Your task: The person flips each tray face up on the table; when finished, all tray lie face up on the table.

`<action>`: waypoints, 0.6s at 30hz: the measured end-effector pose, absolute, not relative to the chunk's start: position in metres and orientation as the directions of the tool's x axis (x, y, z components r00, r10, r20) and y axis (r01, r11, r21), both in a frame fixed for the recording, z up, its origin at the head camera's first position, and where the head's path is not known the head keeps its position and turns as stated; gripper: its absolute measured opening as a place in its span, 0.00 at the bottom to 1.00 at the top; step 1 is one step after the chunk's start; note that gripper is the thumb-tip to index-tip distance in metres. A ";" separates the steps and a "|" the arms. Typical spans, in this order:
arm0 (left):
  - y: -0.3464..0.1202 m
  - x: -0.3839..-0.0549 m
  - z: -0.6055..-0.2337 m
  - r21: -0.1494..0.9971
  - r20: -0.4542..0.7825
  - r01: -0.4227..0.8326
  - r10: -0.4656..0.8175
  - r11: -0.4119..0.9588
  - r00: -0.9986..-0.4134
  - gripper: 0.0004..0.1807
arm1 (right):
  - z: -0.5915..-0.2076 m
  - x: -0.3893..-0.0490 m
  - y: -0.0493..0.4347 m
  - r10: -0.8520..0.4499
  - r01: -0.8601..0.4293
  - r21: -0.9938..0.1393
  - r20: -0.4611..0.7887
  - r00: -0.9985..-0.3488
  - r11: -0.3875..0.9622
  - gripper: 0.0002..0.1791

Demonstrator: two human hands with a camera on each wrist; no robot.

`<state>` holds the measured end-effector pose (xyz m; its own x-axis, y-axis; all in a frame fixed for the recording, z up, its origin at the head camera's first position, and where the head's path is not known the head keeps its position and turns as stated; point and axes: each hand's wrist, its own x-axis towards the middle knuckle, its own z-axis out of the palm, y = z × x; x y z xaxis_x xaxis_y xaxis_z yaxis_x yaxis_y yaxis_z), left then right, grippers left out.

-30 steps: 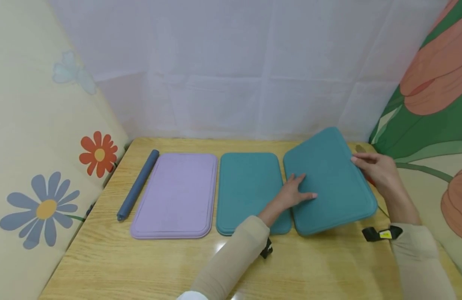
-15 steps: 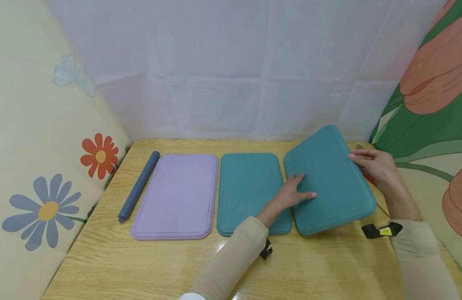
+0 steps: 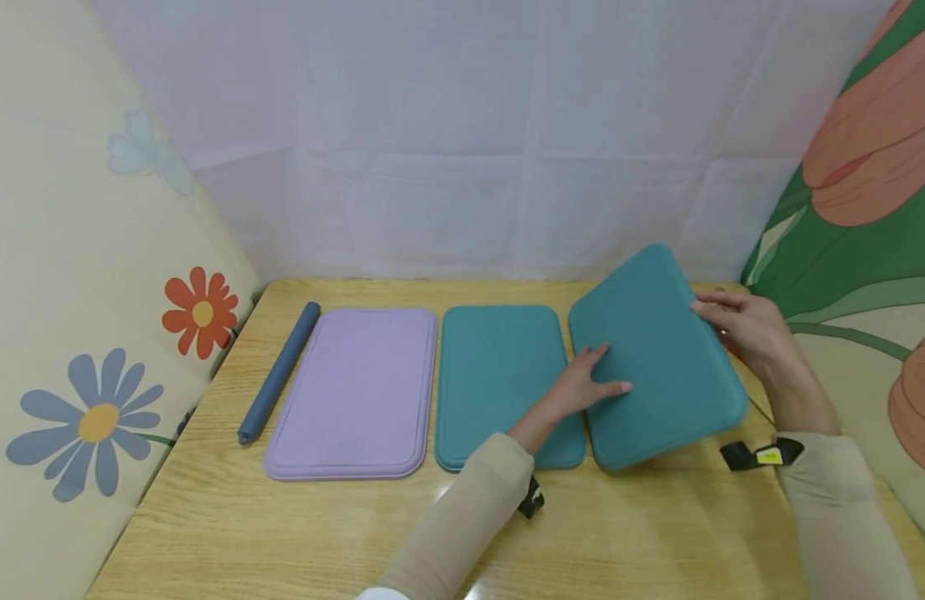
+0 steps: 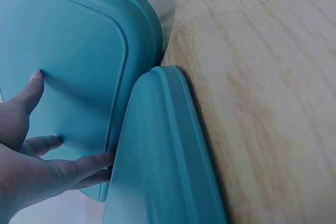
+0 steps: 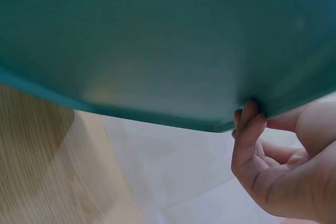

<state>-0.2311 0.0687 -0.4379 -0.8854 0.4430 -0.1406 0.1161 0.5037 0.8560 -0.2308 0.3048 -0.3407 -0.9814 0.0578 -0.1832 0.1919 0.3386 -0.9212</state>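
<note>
My right hand (image 3: pixel 755 329) pinches the raised right edge of a teal plastic lid (image 3: pixel 665 350), thumb on top and fingertips curled beneath. The lid tilts, its left side low near the wooden table. Its hollow underside (image 5: pixel 157 51) shows in the right wrist view. My left hand (image 3: pixel 578 383) has its fingers spread and touches the tilted lid's top face by its left edge. Below my left wrist lies a second teal lid (image 3: pixel 500 367), flat on the table; in the left wrist view its rim (image 4: pixel 184 145) stands close beside the tilted one.
A lavender lid (image 3: pixel 353 392) lies flat further left, with a dark blue rod (image 3: pixel 280 375) beside it. The wooden table (image 3: pixel 620 533) meets a white cloth (image 3: pixel 432 150) at the back. Small things behind my right hand are mostly hidden.
The lid's right edge has been raised slightly, and my right hand has moved up and a little left with it. My left hand stays almost in place.
</note>
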 end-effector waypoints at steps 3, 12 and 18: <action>0.067 -0.231 -0.437 0.861 -0.140 0.113 0.445 0.495 -0.884 0.43 | -0.341 -0.232 0.304 0.040 0.194 -0.928 -0.191 -0.981 0.318 0.42; 0.064 -0.234 -0.440 0.871 -0.137 0.116 0.461 0.478 -0.877 0.44 | -0.338 -0.233 0.302 -0.012 0.164 -0.945 -0.175 -0.985 0.284 0.42; 0.062 -0.233 -0.441 0.890 -0.153 0.079 0.457 0.449 -0.876 0.43 | -0.334 -0.234 0.300 -0.037 0.164 -0.939 -0.183 -0.982 0.304 0.42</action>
